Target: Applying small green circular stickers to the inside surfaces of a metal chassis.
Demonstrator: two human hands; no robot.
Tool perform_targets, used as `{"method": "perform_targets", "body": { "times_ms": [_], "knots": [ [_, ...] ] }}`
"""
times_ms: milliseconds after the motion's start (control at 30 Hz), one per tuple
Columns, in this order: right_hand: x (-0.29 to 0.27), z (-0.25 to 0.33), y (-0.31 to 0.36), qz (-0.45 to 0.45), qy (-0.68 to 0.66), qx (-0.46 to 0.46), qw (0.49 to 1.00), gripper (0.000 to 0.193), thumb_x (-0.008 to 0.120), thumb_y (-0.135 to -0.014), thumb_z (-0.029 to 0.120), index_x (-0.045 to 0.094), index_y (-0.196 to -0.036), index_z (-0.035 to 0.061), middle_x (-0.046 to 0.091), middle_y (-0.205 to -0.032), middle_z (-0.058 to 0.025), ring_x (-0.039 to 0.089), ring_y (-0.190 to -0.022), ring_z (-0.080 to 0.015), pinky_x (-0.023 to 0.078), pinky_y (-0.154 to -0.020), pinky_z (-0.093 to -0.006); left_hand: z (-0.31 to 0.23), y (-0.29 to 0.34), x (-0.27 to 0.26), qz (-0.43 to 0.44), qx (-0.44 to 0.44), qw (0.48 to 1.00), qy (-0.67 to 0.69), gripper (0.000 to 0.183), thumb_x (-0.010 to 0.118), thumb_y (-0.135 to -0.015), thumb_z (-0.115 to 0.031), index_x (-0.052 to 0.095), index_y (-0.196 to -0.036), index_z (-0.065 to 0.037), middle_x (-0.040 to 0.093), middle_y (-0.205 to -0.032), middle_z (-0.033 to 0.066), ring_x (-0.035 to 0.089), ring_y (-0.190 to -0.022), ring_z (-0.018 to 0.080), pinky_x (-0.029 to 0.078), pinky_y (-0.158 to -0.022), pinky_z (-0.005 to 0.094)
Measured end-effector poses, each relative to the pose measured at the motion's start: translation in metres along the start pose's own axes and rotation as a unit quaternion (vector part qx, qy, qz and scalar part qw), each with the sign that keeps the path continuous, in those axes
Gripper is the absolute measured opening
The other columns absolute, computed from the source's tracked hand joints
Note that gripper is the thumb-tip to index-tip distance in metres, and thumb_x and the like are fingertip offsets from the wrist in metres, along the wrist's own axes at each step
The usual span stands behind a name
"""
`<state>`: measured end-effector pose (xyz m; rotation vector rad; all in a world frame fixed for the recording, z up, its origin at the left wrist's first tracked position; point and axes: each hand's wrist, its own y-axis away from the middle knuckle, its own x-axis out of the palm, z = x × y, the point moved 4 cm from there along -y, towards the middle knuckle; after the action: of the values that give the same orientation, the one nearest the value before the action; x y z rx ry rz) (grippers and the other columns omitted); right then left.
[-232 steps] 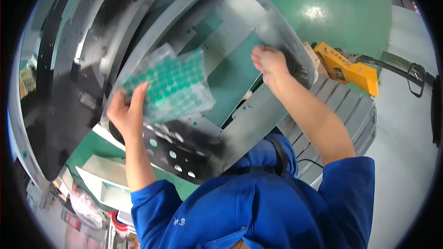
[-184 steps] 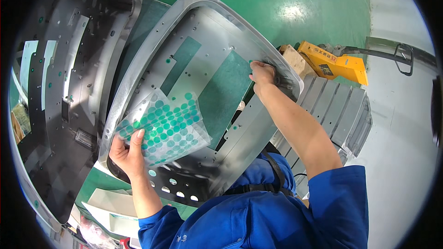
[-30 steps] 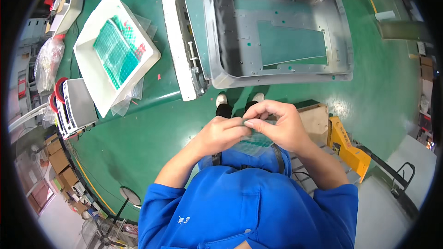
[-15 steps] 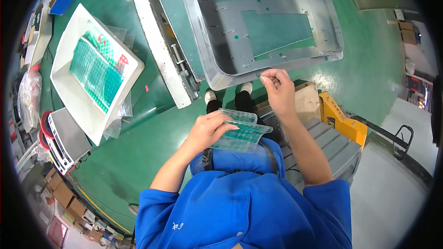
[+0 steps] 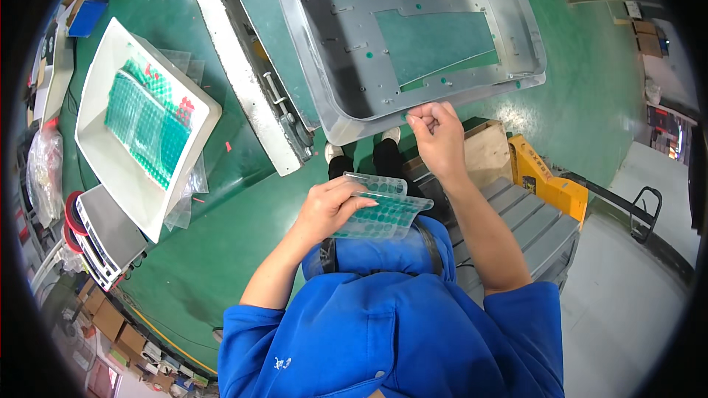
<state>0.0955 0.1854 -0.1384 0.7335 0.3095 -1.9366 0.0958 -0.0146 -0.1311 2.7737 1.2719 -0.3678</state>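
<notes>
My left hand (image 5: 329, 208) is closed on a clear, bent sheet of green round stickers (image 5: 389, 215), its thumb on top, in front of my waist. Some spots on the sheet's far flap are bare of green. Ahead and to the right, my right hand (image 5: 439, 138) pinches a small green round sticker (image 5: 405, 115) at the near rim of a large grey metal housing (image 5: 354, 130). Its fingertips are at the rim. Several green dots sit on the inside floor and near wall of this housing, beside holes and small studs.
A white bin (image 5: 110, 161) at the left holds more green sticker sheets (image 5: 147, 129). A white steel beam (image 5: 234, 66) runs beside the housing. A slatted grey surface (image 5: 509, 225) and a yellow metal part (image 5: 549, 184) stand close at my right, by a wooden box (image 5: 479, 144).
My right hand has moved slightly left and toward the housing's rim, bringing the green sticker against it. The view has shifted a little; my left hand keeps its hold on the sheet.
</notes>
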Motion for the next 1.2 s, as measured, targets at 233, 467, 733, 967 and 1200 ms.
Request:
{"method": "perform_targets", "body": {
  "times_ms": [233,467,733,967,1200],
  "knots": [
    [-0.002,0.007,0.000,-0.001,0.002,0.010,1.000,0.006,0.062,-0.071,0.007,0.060,-0.075,0.0036,0.050,-0.070,-0.0050,0.049,-0.056,-0.0140,0.043,-0.055,-0.0263,-0.001,0.000,0.001,-0.005,-0.003,1.000,0.007,0.016,0.071,-0.063,-0.006,0.059,-0.072,-0.001,0.059,-0.068,0.0088,0.056,-0.058,0.0210,0.043,-0.052,0.0282],
    [-0.005,0.009,0.001,0.010,-0.045,0.041,0.998,0.010,0.062,-0.072,0.004,0.060,-0.081,0.0017,0.048,-0.071,-0.0012,0.046,-0.058,-0.0073,0.041,-0.056,-0.0215,-0.005,0.000,0.004,-0.003,0.013,1.000,0.017,0.016,0.071,-0.063,-0.006,0.059,-0.073,-0.001,0.058,-0.067,0.0090,0.055,-0.057,0.0207,0.042,-0.050,0.0282],
    [-0.002,0.015,0.018,-0.053,0.066,-0.171,0.982,0.024,0.059,-0.070,0.002,0.060,-0.093,0.0053,0.051,-0.077,-0.0059,0.051,-0.062,-0.0166,0.044,-0.058,-0.0273,-0.005,0.010,0.003,-0.012,0.007,1.000,0.000,0.016,0.071,-0.064,-0.006,0.060,-0.074,-0.001,0.059,-0.067,0.0089,0.056,-0.058,0.0200,0.042,-0.052,0.0278],
    [-0.004,0.021,0.039,-0.020,0.363,-0.392,0.845,0.040,0.048,-0.068,0.008,0.052,-0.105,-0.0050,0.050,-0.089,-0.0090,0.050,-0.083,-0.0230,0.043,-0.074,-0.0313,-0.007,0.024,-0.013,-0.043,-0.009,0.999,-0.001,0.016,0.070,-0.065,-0.006,0.060,-0.075,0.000,0.059,-0.068,0.0094,0.056,-0.058,0.0181,0.042,-0.053,0.0263],
    [-0.068,0.039,-0.033,-0.104,0.346,-0.400,0.842,0.045,0.059,-0.073,0.043,0.059,-0.094,0.0026,0.056,-0.091,-0.0132,0.052,-0.085,-0.0297,0.039,-0.076,-0.0420,-0.002,0.047,-0.058,-0.214,-0.055,0.975,-0.012,0.010,0.066,-0.069,-0.001,0.059,-0.076,0.002,0.055,-0.064,0.0042,0.047,-0.053,0.0082,0.036,-0.048,0.0202]
  ]
}}
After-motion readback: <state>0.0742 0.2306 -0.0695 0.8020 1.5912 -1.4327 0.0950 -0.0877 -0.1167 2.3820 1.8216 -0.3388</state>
